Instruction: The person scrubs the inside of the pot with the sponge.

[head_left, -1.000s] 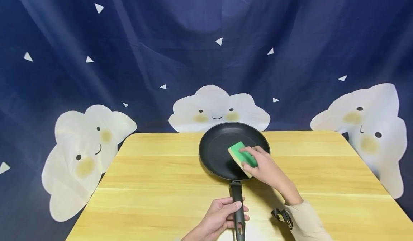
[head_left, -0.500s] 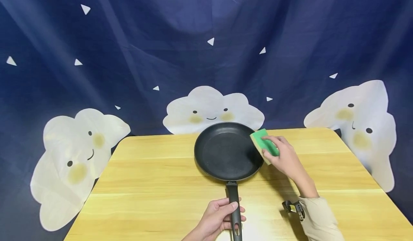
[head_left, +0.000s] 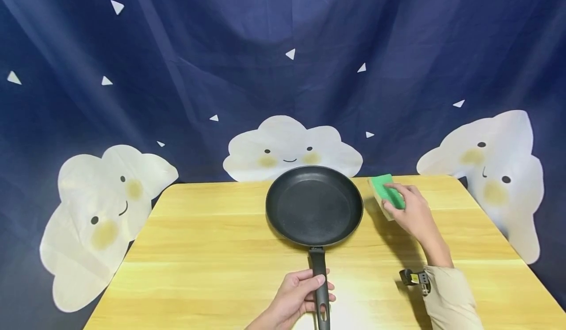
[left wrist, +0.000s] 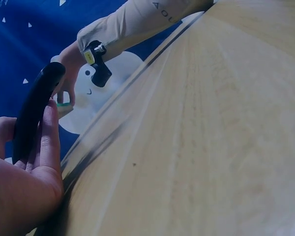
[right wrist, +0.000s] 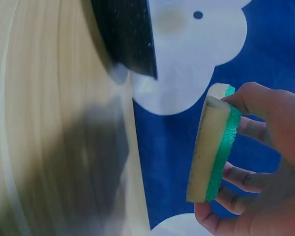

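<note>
A black frying pan (head_left: 314, 207) is held by its handle in my left hand (head_left: 297, 294), the thumb lying across the top. In the left wrist view the curved end of the black handle (left wrist: 34, 113) stands between the thumb and fingers of that hand. To the right of the pan, my right hand (head_left: 413, 212) pinches a sponge (head_left: 388, 192) with a green top and a pale yellowish body. From the right wrist view, fingers and thumb grip the sponge (right wrist: 214, 147) along its green side, with the pale side facing away from the palm.
A light wooden table (head_left: 199, 251) lies under both hands. Behind it hangs a dark blue curtain (head_left: 247, 65) with white clouds and small triangles. A small black device (head_left: 413, 277) is strapped at the right wrist by the beige sleeve (head_left: 453, 295).
My right hand has carried the sponge from over the pan's inside, past its rim, out to the right. The left hand keeps its grip on the handle.
</note>
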Tool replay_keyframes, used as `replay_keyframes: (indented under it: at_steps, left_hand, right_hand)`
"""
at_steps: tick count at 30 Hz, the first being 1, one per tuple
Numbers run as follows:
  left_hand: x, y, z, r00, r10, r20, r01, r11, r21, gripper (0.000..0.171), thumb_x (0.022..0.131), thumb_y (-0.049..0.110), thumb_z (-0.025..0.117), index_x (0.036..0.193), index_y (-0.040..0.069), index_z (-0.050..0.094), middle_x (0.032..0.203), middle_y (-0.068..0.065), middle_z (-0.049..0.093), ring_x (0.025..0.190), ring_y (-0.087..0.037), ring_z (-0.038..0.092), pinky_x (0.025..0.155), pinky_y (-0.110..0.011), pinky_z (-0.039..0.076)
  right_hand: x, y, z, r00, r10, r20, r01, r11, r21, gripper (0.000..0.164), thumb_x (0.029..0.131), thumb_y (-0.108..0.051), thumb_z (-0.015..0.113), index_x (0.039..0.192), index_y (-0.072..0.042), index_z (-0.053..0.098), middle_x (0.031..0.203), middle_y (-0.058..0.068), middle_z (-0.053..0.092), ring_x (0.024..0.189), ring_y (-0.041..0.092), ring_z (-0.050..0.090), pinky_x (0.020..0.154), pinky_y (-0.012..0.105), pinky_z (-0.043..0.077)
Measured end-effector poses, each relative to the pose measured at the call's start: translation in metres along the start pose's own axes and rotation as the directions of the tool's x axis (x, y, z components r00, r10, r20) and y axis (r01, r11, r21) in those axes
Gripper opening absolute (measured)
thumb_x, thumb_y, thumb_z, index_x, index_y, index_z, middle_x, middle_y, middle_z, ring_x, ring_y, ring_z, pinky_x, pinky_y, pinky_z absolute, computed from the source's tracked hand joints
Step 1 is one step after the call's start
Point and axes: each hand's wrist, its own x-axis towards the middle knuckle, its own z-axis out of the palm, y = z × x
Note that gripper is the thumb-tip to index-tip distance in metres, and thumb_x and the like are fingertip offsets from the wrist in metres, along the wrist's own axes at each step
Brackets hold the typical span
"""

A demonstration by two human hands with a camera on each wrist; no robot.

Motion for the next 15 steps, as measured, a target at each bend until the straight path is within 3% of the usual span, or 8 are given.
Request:
replay_keyframes:
  at_steps: [7, 15]
  left_hand:
    - [0.001, 0.002, -0.002, 1.0, -0.018, -0.022, 0.018, 1.0, 0.008, 0.05, 0.1, 0.021, 0.068, 0.138, -0.008, 0.057, 0.108, -0.017, 0.074, 0.093, -0.024, 0.076, 0.067, -0.026, 0.062]
    - [0.001, 0.001, 0.0, 0.999, -0.014, -0.035, 0.014, 1.0, 0.0, 0.048, 0.099, 0.019, 0.069, 0.137, -0.009, 0.059, 0.105, -0.016, 0.074, 0.093, -0.025, 0.076, 0.065, -0.026, 0.061]
  right_hand:
    - [-0.003, 0.013, -0.004, 0.997, 0.07, 0.01, -0.07, 0.997, -0.013, 0.042, 0.096, -0.018, 0.068, 0.134, -0.001, 0.061, 0.12, 0.039, 0.054, 0.106, 0.054, 0.054, 0.08, 0.069, 0.046]
    - [-0.008, 0.033, -0.004, 0.984, 0.142, 0.109, -0.134, 0.988, -0.082, 0.046, 0.096, -0.019, 0.069, 0.135, 0.001, 0.058, 0.118, 0.042, 0.051, 0.101, 0.055, 0.054, 0.078, 0.066, 0.048]
